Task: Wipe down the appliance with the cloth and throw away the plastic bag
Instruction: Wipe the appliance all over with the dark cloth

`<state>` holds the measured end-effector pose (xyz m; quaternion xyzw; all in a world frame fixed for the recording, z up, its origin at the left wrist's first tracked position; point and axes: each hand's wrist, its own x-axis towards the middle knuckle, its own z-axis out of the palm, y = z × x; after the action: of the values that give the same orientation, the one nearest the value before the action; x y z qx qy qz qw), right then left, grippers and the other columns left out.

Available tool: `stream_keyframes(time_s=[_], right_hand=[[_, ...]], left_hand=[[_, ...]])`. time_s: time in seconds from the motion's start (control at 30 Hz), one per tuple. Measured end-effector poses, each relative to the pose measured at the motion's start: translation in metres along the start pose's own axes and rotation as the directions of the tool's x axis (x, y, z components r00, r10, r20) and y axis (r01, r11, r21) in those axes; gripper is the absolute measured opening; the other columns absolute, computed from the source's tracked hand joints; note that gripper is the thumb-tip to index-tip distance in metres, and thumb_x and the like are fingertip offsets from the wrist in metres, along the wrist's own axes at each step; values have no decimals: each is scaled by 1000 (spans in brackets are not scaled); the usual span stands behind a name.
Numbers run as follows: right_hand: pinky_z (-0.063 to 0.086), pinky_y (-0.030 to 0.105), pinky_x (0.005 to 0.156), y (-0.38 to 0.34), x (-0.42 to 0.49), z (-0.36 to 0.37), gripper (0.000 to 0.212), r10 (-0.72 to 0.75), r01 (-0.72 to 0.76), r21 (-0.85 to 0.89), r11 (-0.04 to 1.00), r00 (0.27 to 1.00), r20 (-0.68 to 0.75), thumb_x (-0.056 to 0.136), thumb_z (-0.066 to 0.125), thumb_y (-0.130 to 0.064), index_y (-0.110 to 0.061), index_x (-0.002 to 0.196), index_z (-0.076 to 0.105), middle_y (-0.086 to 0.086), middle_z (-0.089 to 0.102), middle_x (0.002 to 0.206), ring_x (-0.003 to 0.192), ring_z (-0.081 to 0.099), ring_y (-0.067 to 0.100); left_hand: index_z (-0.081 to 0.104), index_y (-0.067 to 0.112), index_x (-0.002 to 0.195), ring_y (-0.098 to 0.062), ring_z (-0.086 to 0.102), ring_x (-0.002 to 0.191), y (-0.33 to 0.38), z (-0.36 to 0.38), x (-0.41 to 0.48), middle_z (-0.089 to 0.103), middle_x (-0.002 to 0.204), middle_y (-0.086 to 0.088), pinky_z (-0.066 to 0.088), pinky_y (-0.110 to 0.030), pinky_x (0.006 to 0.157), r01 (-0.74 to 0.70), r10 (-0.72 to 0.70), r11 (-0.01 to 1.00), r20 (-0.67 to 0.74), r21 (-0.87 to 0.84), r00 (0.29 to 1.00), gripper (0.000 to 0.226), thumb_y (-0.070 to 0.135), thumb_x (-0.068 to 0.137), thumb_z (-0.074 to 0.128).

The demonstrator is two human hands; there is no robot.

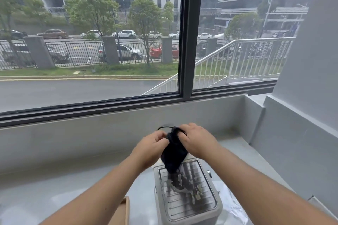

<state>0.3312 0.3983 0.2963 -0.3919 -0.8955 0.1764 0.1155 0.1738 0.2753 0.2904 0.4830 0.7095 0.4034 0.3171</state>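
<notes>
Hands gripping cloth above appliance

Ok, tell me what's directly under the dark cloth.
The dark cloth, held up by the left hand and the right hand, hangs over the appliance, whose ribbed metal top mirrors it. Its back edge is hidden behind the cloth.

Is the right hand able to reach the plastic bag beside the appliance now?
Probably not yet: the right hand and left hand both hold the dark cloth. The plastic bag lies uncovered.
</notes>
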Motion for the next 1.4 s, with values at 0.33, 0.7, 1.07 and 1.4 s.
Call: stream_keyframes(time_s=[0.33, 0.7, 1.07, 1.4], right_hand=[[39, 36, 111, -5, 0, 77, 66, -69, 88, -104, 991, 983, 172, 88, 54, -39, -30, 152, 42, -3, 51, 150, 139, 44, 20], [32, 37, 117, -1, -12, 109, 65, -43, 56, -113, 992, 992, 117, 94, 54, -26, -35, 157, 37, 1, 31, 167, 153, 28, 24], [32, 38, 119, 16, -44, 106, 66, -63, 79, -99, 992, 985, 160, 92, 55, -36, -36, 155, 38, -3, 31, 167, 153, 28, 20], [20, 30, 125, 18, -98, 101, 75, -82, 99, -79, 992, 978, 193, 87, 50, -33, -42, 158, 29, -11, 20, 170, 156, 18, 13]], left_hand=[[15, 40, 163, -5, 21, 154, -102, 31, -24, 16, 170, 22, 22, -26, 121, -46, 16, 865, 65, 499, 998, 103, 78, 78, 57], [5, 31, 166, -8, 13, 158, -119, 52, -25, 7, 174, 13, 18, -39, 129, -65, 89, 863, -25, 500, 996, 125, 93, 69, 54], [38, 40, 152, -5, 9, 159, -119, 54, -26, 23, 170, 15, 12, -40, 129, -161, 196, 891, -40, 424, 980, 79, 86, 89, 27], [32, 37, 160, -7, 3, 160, -96, 61, 2, 23, 172, 11, 5, -40, 129, -64, 52, 932, 44, 357, 998, 74, 70, 94, 22]])
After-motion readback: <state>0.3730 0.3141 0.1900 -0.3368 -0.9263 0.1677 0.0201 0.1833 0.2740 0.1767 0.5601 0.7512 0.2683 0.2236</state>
